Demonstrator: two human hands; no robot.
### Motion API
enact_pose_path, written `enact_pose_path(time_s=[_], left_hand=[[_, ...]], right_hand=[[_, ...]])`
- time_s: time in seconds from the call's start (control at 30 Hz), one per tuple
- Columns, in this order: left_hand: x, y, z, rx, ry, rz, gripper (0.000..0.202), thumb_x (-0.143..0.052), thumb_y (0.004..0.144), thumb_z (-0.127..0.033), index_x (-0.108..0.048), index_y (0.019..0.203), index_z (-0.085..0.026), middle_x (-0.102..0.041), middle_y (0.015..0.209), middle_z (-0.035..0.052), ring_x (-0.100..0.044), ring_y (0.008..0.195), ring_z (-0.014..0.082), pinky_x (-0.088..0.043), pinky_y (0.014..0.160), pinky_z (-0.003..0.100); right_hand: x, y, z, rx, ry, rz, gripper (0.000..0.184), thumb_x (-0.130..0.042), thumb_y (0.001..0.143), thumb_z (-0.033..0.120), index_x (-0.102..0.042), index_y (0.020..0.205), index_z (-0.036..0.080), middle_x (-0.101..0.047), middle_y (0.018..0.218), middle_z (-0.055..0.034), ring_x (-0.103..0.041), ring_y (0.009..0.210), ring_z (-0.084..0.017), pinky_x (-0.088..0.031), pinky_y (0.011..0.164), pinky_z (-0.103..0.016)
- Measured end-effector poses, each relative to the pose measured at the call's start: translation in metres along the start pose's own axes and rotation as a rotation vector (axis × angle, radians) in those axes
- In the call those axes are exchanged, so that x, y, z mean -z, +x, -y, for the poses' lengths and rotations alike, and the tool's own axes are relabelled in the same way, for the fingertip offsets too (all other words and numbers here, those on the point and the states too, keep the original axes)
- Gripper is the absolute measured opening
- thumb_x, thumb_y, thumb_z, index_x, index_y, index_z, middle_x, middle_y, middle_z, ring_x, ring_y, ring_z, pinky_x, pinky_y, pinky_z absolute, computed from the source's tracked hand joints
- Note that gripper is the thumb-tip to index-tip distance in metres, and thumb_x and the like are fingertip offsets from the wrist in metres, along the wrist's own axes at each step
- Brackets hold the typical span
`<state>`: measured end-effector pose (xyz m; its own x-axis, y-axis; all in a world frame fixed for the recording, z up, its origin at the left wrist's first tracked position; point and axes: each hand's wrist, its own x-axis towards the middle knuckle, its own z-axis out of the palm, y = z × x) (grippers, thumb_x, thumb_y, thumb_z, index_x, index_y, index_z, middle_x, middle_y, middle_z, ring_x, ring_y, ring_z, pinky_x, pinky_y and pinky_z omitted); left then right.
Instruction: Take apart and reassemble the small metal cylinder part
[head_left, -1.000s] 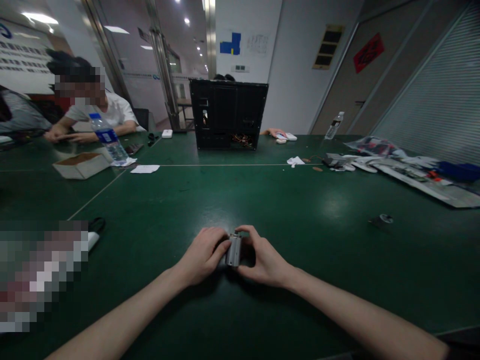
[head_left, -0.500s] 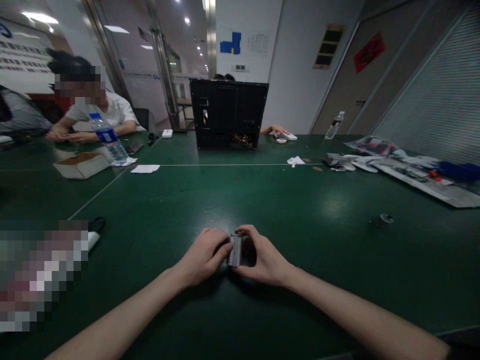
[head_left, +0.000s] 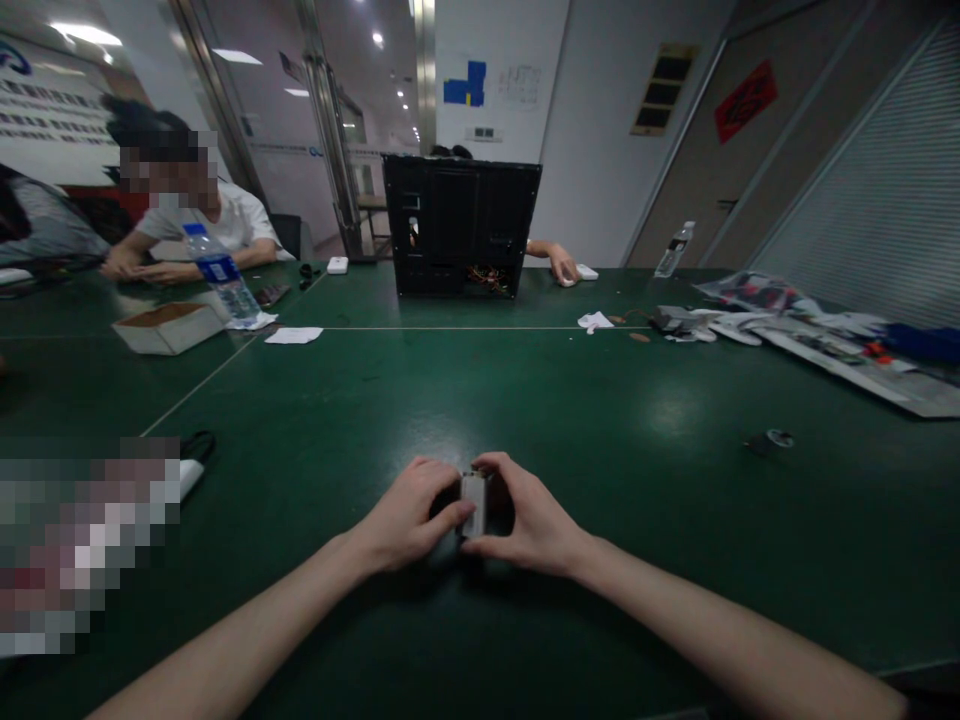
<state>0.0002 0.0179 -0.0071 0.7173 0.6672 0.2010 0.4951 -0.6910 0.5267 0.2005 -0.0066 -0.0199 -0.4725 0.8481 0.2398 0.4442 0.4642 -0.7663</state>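
Note:
Between my two hands is a small silver-grey rectangular block (head_left: 474, 503), upright just over the green table. My left hand (head_left: 411, 515) grips its left side, with the thumb lying across the near face. From the other side, my right hand (head_left: 534, 518) curls round it, fingertips at the top and thumb at the bottom, leaving a gap beside the palm. Its exact kind is too small to make out. Further right on the table lies a small round dark part with a pale rim (head_left: 778, 440).
A black computer case (head_left: 461, 225) stands at the back, with another person's hand (head_left: 561, 266) beside it. On the left are a white box (head_left: 171, 332), a water bottle (head_left: 225, 275) and a seated person (head_left: 202, 215). Papers and parts on a board (head_left: 847, 355) lie at the right.
The block has turned slightly in my hands, showing a lighter face, and my left thumb has shifted along it. Behind the case, the other person's hand has moved a little.

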Motion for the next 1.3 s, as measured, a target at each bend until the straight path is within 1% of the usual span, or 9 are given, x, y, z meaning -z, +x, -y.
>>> enact_pose_path(time_s=[0.2,0.33,0.47,0.57,0.77,0.93,1.03,1.17,1.3], left_hand=[[0.0021,0.001,-0.0015,0.091,-0.038,0.029,0.028,-0.047,0.088,-0.041,-0.056,0.09,-0.015,-0.062,0.086,0.0061,-0.053,0.079,0.0211,-0.04,0.078,0.035],[0.0053,0.0003,-0.0026,0.124,-0.105,0.042,0.033,-0.038,0.092,-0.042,-0.057,0.095,-0.015,-0.063,0.094,0.0073,-0.054,0.086,0.0221,-0.04,0.081,0.035],[0.0062,-0.0006,-0.0033,0.1,-0.118,0.055,0.036,-0.031,0.094,-0.041,-0.057,0.096,-0.015,-0.063,0.098,0.0081,-0.054,0.089,0.0223,-0.039,0.086,0.035],[0.0057,-0.0003,-0.0044,0.1,-0.101,0.059,0.037,-0.029,0.095,-0.04,-0.056,0.096,-0.015,-0.063,0.096,0.0085,-0.053,0.089,0.022,-0.039,0.087,0.036],[0.0031,0.0016,-0.0028,0.086,-0.054,0.038,0.038,-0.025,0.097,-0.036,-0.055,0.086,-0.016,-0.061,0.084,0.0061,-0.052,0.079,0.0194,-0.04,0.081,0.034],[0.0006,0.0011,-0.0001,0.047,-0.007,0.028,0.042,-0.022,0.098,-0.029,-0.055,0.077,-0.016,-0.058,0.083,0.0057,-0.051,0.081,0.0197,-0.039,0.081,0.034],[0.0015,0.0007,-0.0014,0.038,-0.007,0.04,0.042,-0.021,0.098,-0.028,-0.056,0.077,-0.016,-0.057,0.083,0.0055,-0.051,0.081,0.0195,-0.039,0.081,0.034],[0.0031,0.0009,-0.0026,0.029,-0.027,0.061,0.042,-0.023,0.098,-0.032,-0.059,0.083,-0.016,-0.059,0.085,0.0059,-0.051,0.083,0.0204,-0.038,0.083,0.035],[0.003,0.0016,-0.0019,0.041,-0.035,0.07,0.036,-0.034,0.095,-0.039,-0.061,0.091,-0.016,-0.062,0.091,0.0066,-0.053,0.087,0.022,-0.038,0.086,0.037]], right_hand=[[-0.0006,-0.0012,-0.0026,0.053,-0.03,0.004,0.073,-0.078,0.063,0.04,-0.039,0.121,0.021,-0.052,0.107,-0.0062,-0.054,0.084,-0.017,-0.047,0.071,-0.03],[-0.0001,-0.0005,-0.0033,0.077,-0.025,0.028,0.078,-0.078,0.064,0.034,-0.035,0.128,0.022,-0.05,0.115,-0.0071,-0.054,0.088,-0.017,-0.047,0.076,-0.031],[-0.0025,-0.0001,-0.0056,0.057,0.004,0.033,0.073,-0.072,0.069,0.024,-0.033,0.13,0.021,-0.051,0.117,-0.0083,-0.055,0.092,-0.018,-0.047,0.081,-0.032],[-0.0035,0.0,-0.0056,0.048,0.035,0.027,0.07,-0.071,0.069,0.021,-0.034,0.129,0.021,-0.054,0.113,-0.0076,-0.057,0.091,-0.018,-0.047,0.082,-0.032],[-0.0014,0.0011,-0.0029,0.021,0.079,0.004,0.069,-0.073,0.068,0.026,-0.036,0.127,0.021,-0.055,0.11,-0.0074,-0.057,0.088,-0.018,-0.049,0.078,-0.031],[0.0002,0.0018,-0.0017,-0.024,0.076,-0.046,0.064,-0.073,0.069,0.034,-0.041,0.122,0.019,-0.054,0.107,-0.007,-0.056,0.082,-0.016,-0.049,0.071,-0.029],[0.0006,0.002,-0.0005,-0.043,0.087,-0.045,0.062,-0.073,0.069,0.036,-0.042,0.12,0.019,-0.055,0.103,-0.0061,-0.054,0.078,-0.015,-0.048,0.068,-0.028],[-0.0008,0.0018,-0.0022,-0.033,0.078,-0.061,0.063,-0.074,0.069,0.037,-0.042,0.12,0.02,-0.054,0.103,-0.0059,-0.054,0.082,-0.016,-0.048,0.069,-0.029],[-0.0021,0.0013,-0.0061,0.019,0.05,-0.063,0.068,-0.076,0.066,0.034,-0.041,0.123,0.02,-0.053,0.104,-0.0058,-0.054,0.082,-0.016,-0.047,0.067,-0.028]])
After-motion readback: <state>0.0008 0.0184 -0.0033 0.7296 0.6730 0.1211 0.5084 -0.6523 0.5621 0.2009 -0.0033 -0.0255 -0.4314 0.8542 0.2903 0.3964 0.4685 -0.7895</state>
